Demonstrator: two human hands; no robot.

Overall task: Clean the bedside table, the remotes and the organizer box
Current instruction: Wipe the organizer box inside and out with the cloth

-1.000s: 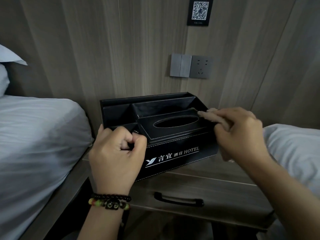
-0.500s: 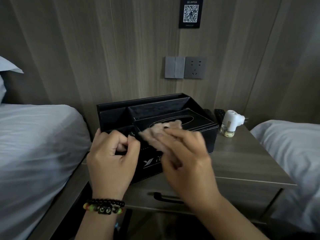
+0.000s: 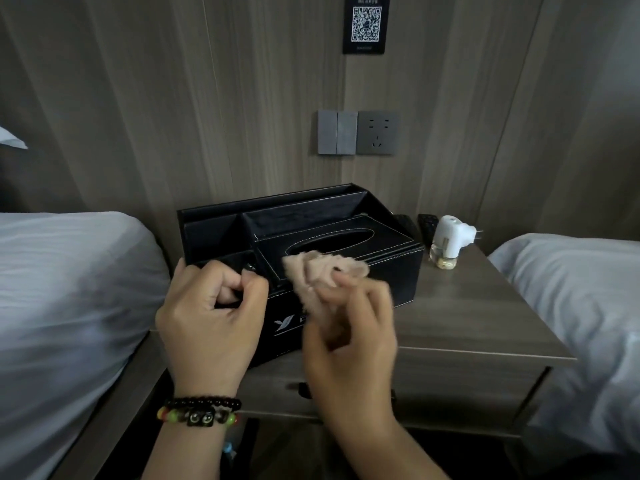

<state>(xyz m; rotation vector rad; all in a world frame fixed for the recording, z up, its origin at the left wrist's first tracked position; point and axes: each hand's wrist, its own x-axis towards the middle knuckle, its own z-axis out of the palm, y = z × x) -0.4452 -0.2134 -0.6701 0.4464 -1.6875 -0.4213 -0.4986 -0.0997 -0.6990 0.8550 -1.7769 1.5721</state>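
A black leather organizer box (image 3: 391, 252) with a tissue slot and several compartments stands on the wooden bedside table (image 3: 467, 313), against the wall. My left hand (image 3: 211, 317) grips the box's front left corner, fingers curled over its rim. My right hand (image 3: 349, 327) holds a crumpled beige cloth (image 3: 318, 271) against the box's top front edge, just below the tissue slot. Two dark remotes (image 3: 427, 225) lie behind the box on its right, mostly hidden.
A white plug-in vaporizer with a small bottle (image 3: 448, 240) stands right of the box. Beds with white sheets flank the table on the left (image 3: 69, 289) and the right (image 3: 575, 289). A switch and socket (image 3: 358, 132) sit on the wood-panelled wall. The table's drawer handle (image 3: 303, 389) is partly hidden below my hands.
My right hand with the cloth has swept from the box's right end across the top to its front left part. My left hand has kept its grip on the corner.
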